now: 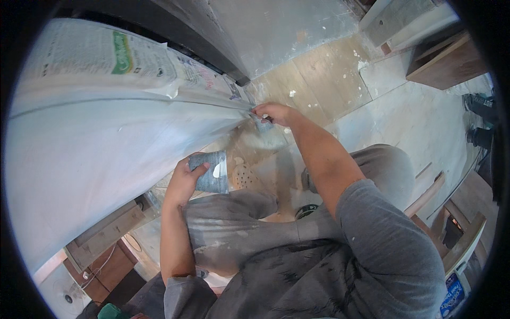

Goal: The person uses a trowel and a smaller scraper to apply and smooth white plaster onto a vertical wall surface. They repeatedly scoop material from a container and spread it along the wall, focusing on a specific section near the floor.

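Observation:
My left hand (183,183) is closed round a flat grey rectangular plate (212,184), thumb on top. A dab of white paste (217,170) sits on that plate. Farther off, my right hand (277,114) pinches a small putty knife (263,125) with a greyish blade, partly hidden by the fingers. Its fingertips are at the far end of a long white panel (90,149), by the panel's edge. Printed paper sheeting (143,58) covers the strip beyond a dark line on the panel. The two hands are apart.
Below lies a tiled floor (326,74) spotted with white. Between my knees shows a beige perforated clog (244,175). A wooden box (449,64) stands far right, near another person's legs (482,122). Wooden pieces (103,234) lie left; a wooden chair-like frame (465,244) stands right.

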{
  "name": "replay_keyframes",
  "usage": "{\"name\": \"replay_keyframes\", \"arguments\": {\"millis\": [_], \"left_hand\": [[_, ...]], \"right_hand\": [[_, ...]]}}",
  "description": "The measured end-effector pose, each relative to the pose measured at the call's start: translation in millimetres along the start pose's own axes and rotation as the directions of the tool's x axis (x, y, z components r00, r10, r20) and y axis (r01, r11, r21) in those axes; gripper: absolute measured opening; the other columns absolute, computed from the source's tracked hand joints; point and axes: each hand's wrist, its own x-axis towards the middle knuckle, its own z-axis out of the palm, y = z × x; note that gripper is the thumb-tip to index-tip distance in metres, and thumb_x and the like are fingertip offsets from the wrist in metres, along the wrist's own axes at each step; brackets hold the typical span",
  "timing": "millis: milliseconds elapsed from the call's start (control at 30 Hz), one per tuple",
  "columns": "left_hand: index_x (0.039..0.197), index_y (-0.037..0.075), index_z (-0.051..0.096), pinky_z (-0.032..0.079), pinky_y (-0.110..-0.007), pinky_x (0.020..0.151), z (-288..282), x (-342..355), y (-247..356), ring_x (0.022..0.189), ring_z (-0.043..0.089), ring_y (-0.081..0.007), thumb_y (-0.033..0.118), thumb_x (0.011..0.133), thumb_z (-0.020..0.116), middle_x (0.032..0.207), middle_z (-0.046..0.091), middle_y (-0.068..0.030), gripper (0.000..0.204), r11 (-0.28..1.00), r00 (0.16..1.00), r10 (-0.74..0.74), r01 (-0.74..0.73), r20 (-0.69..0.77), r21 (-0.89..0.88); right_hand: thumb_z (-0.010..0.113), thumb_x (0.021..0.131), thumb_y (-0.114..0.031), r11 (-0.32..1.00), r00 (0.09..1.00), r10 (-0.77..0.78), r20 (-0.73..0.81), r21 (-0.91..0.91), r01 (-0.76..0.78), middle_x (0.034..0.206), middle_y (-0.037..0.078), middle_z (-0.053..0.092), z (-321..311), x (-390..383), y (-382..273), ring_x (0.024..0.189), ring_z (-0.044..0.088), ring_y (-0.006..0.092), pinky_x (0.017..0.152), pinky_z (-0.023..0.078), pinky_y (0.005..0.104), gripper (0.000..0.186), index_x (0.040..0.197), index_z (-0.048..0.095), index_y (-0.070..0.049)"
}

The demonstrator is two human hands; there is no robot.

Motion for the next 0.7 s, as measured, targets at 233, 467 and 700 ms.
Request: {"name": "replay_keyframes", "arguments": {"millis": [233,467,700], "left_hand": [[0.121,-0.002,0.066,0.048,-0.030,0.087,2.3,2.6,5.0,0.095,0.063,-0.0158,0.012,0.097,0.069,0.103,0.071,-0.0060,0.028,0.996,0.998,-0.055,0.055,0.011,-0.072],[0.121,-0.001,0.066,0.049,-0.028,0.082,4.2,1.8,12.9,0.089,0.063,-0.0126,0.010,0.098,0.068,0.100,0.070,-0.0035,0.026,0.991,0.995,-0.088,0.093,0.052,-0.100],[0.119,-0.001,0.066,0.050,-0.028,0.080,5.0,1.6,17.0,0.085,0.063,-0.0126,0.011,0.098,0.068,0.097,0.070,-0.0033,0.024,0.993,0.995,-0.085,0.089,0.056,-0.071]], "right_hand": [[0.064,0.080,-0.010,0.995,0.997,-0.075,-0.004,-0.071,0.075,0.106,0.003,0.065,0.8,19.8,-0.6,0.087,0.055,0.0121,0.078,0.044,0.0269,0.044,0.122,0.070,0.003],[0.068,0.079,-0.010,0.992,0.993,-0.107,-0.056,-0.072,0.103,0.094,0.003,0.066,2.3,35.3,9.3,0.082,0.055,0.0106,0.075,0.045,0.0254,0.050,0.127,0.070,0.004],[0.077,0.073,-0.017,0.989,0.989,-0.124,-0.084,-0.087,0.116,0.111,0.008,0.073,-1.2,33.8,17.6,0.099,0.063,0.0187,0.087,0.049,0.0301,0.046,0.117,0.078,-0.006]]}}
